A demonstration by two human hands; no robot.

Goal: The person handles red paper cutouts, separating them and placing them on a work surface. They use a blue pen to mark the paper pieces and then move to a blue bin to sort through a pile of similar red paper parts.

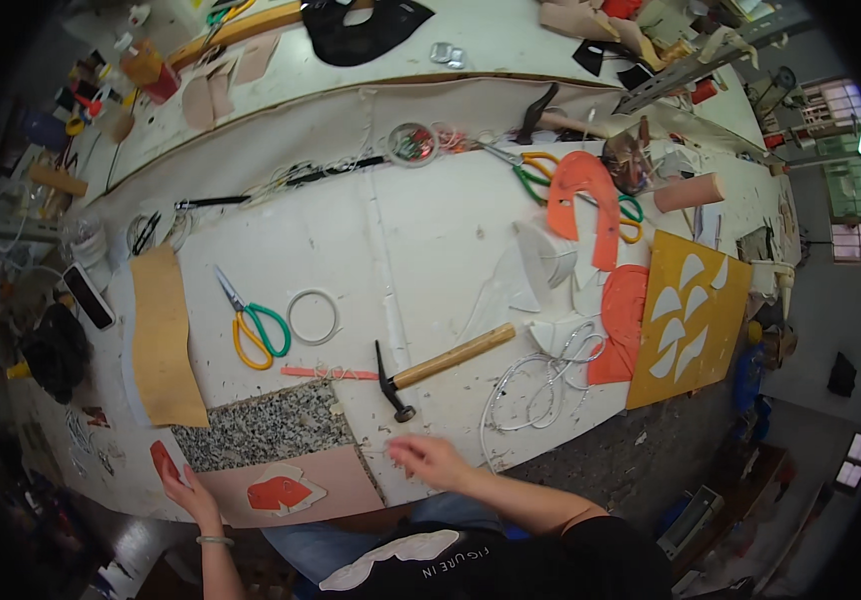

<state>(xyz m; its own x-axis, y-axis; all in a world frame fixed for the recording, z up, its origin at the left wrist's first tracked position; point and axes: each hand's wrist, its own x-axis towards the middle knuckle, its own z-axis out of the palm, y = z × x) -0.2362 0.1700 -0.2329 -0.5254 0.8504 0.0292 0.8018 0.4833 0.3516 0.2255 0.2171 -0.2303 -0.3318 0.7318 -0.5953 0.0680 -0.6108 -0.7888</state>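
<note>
My left hand (189, 497) is at the table's near left edge, its fingers closed on a small orange-red leather-like piece (161, 459). My right hand (431, 462) hovers over the near edge with fingers curled together; whatever they pinch, if anything, is too small to make out. Between the hands lies a pink sheet (346, 480) bearing an orange-red cut piece (279, 491) with a pale border. A speckled stone slab (261, 427) sits just beyond it. Past my right hand rests a hammer (456, 356) with a wooden handle, its dark head toward the slab.
Green-and-yellow scissors (269, 338) and a tape ring (313, 317) lie beyond the slab, beside a tan strip (166, 335) and a phone (89, 298). Rightward are looped white cord (541, 390), orange pieces (619, 320) and a yellow sheet (721, 325) with white shapes.
</note>
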